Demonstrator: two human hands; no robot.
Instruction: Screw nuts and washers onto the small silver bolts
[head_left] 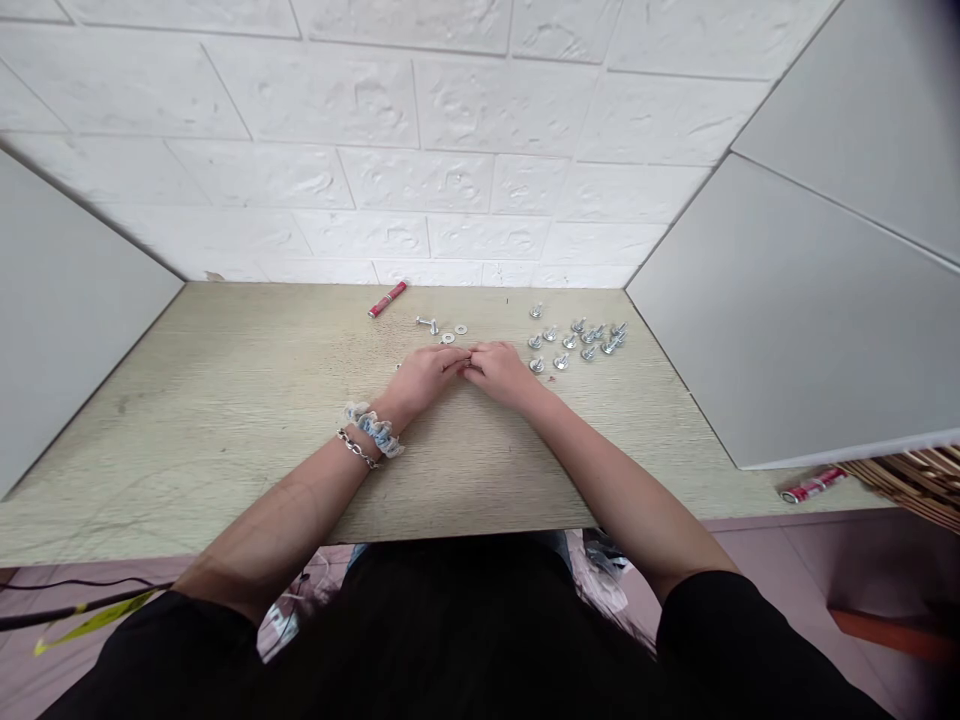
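My left hand (427, 377) and my right hand (501, 374) meet over the middle of the table, fingertips pinched together. A small glint of metal shows between them, but the fingers hide most of the piece. Just beyond the left hand lie two flat washers (461, 329) and a couple of loose bolts (433, 327). To the right of the right hand, several bolts with washers on them (561, 361) stand or lean in a loose group. Part of another small metal piece peeks out beside the left hand.
A red tube (388, 299) lies near the white brick-pattern wall (457, 185). Grey panels (795, 300) rise on both sides of the wooden table (247, 400). At the right front edge are a second red tube (814, 485) and a wicker item (911, 480).
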